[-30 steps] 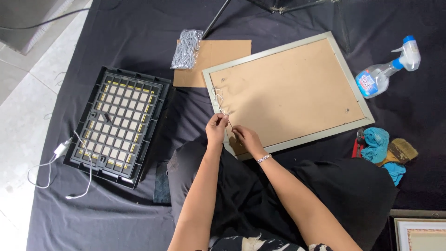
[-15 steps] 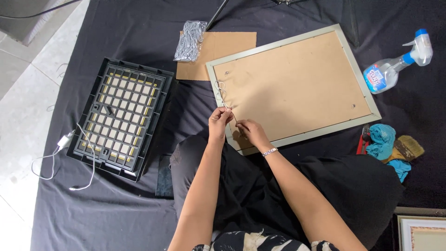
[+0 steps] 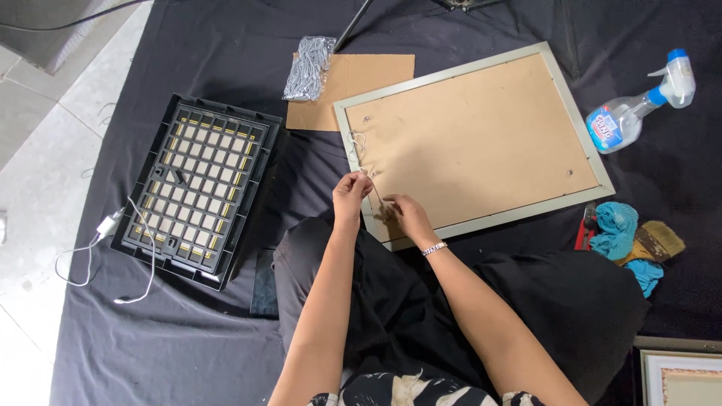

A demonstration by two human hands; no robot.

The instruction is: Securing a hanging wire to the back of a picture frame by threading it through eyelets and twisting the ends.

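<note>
Little has changed since the earlier frames: both hands have stayed at the near-left corner of the picture frame (image 3: 472,143), only the view has drifted slightly. That frame lies face down on the dark floor cloth (image 3: 173,338), brown backing up, its long axis running from the person's near left up toward the far right. A thin pale string (image 3: 359,154) trails along the backing's left edge toward the hands. The left hand (image 3: 350,197) pinches the string between fingertips, just over the frame's left rail. The right hand (image 3: 404,216) rests on the corner close beside it, fingers curled; whether it grips the string too cannot be told. Both hands sit at the frame's near end, the left one nearer the string's run, with most of the frame stretching away to the right.

Left of the person lies a black gridded panel (image 3: 197,192) with a white cable (image 3: 113,233). Beyond the frame lie a cardboard sheet (image 3: 361,83) and a bag of metal bits (image 3: 308,68). At the right are a spray bottle (image 3: 639,113), a blue cloth (image 3: 620,229) and a brush (image 3: 658,240). Nothing blocks the hands.
</note>
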